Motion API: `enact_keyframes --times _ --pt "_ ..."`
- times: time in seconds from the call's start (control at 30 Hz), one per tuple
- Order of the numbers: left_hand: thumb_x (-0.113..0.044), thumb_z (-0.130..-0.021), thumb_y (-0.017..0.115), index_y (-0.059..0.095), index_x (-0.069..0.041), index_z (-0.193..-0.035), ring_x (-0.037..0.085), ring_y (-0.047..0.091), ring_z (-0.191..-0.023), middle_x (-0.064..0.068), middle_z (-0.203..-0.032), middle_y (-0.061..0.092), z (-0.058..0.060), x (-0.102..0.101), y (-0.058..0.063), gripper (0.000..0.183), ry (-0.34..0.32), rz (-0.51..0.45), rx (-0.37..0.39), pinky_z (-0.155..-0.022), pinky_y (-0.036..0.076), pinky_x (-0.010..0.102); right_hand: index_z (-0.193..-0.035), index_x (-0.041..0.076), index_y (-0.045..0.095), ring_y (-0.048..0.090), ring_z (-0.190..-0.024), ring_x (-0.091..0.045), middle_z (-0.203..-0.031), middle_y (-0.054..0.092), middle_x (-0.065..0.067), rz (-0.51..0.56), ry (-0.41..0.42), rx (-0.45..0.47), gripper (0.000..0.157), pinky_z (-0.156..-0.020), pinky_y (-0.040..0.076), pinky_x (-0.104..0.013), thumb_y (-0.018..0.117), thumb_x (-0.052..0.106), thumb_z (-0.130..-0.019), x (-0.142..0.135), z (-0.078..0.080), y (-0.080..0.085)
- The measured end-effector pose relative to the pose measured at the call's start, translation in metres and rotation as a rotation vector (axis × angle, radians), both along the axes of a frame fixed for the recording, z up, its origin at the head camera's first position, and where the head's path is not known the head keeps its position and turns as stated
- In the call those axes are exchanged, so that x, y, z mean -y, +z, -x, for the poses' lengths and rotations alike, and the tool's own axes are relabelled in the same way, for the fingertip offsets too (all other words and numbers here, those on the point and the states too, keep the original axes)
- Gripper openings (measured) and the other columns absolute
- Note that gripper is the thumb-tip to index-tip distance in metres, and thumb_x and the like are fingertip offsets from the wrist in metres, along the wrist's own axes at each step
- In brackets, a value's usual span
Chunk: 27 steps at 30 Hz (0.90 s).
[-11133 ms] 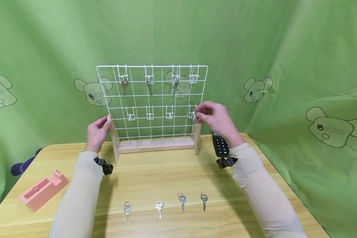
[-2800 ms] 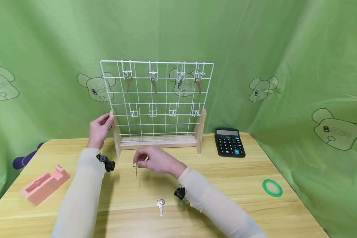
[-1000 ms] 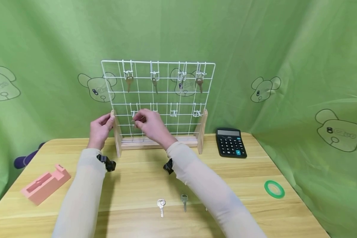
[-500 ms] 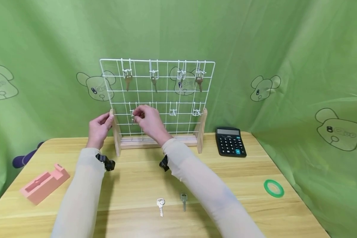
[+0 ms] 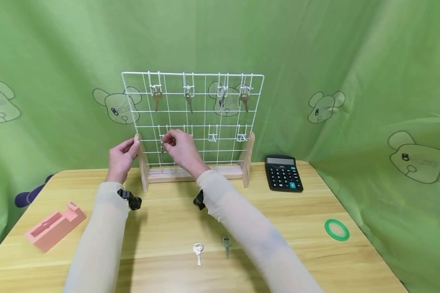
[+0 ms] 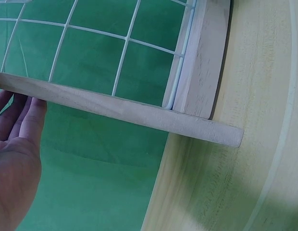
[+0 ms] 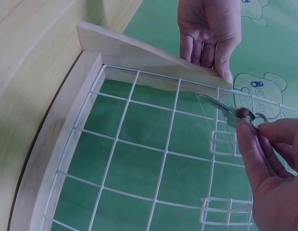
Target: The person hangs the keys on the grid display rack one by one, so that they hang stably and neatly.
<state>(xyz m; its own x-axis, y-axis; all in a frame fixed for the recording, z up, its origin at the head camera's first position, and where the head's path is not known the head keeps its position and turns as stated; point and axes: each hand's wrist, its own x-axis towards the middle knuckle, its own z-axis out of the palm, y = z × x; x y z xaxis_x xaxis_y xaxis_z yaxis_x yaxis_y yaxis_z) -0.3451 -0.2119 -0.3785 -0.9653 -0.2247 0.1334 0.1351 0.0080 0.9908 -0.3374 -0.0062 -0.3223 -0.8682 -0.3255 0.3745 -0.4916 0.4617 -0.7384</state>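
Observation:
A white wire grid rack (image 5: 205,74) stands on a wooden base, with hooks in two rows. My left hand (image 5: 121,160) pinches the top of its left wooden upright (image 5: 144,173) between thumb and fingers. At the lower row's leftmost hook, my right hand (image 5: 183,150) holds a key (image 7: 221,107) by its ring (image 7: 259,116). The key points away from the fingertips in the right wrist view; whether its ring is over the hook, I cannot tell. Every upper hook bears a key, such as the brownish one (image 5: 156,101) at left. My right hand partly covers the lower hooks.
On the table, a shiny key (image 5: 198,253) and a darker key (image 5: 226,246) lie in front, beside my right sleeve. A black calculator (image 5: 284,173) and green tape roll (image 5: 336,230) are at right. A pink tape dispenser (image 5: 55,228) sits at left.
A key now hangs on the upper right hook. My right hand picked the leftmost key off the table and raised it to the lower left hook. My left hand stayed on the upright.

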Motion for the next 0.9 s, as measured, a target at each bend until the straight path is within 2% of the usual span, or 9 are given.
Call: enact_keyframes --times 0.6,0.9 --pt "-0.026 -0.098 0.062 0.048 -0.004 -0.142 0.031 0.051 -0.127 0.020 -0.142 0.049 0.000 0.000 0.000 0.051 0.001 0.048 -0.007 -0.099 0.048 0.023 -0.102 0.001 0.066 0.058 -0.084 -0.013 -0.092 0.060 -0.001 0.042 -0.048 -0.032 0.013 -0.073 0.052 -0.013 0.067 -0.003 -0.090 0.004 -0.002 -0.004" --pt "-0.024 -0.099 0.060 0.048 -0.003 -0.142 0.032 0.050 -0.127 0.022 -0.142 0.048 0.000 0.001 -0.001 0.049 -0.003 0.046 -0.012 -0.096 0.049 0.020 -0.105 0.001 0.065 0.058 -0.086 -0.013 -0.094 0.061 -0.002 0.021 -0.050 -0.057 0.015 -0.077 0.052 -0.012 0.065 -0.003 -0.090 -0.006 -0.014 -0.008"
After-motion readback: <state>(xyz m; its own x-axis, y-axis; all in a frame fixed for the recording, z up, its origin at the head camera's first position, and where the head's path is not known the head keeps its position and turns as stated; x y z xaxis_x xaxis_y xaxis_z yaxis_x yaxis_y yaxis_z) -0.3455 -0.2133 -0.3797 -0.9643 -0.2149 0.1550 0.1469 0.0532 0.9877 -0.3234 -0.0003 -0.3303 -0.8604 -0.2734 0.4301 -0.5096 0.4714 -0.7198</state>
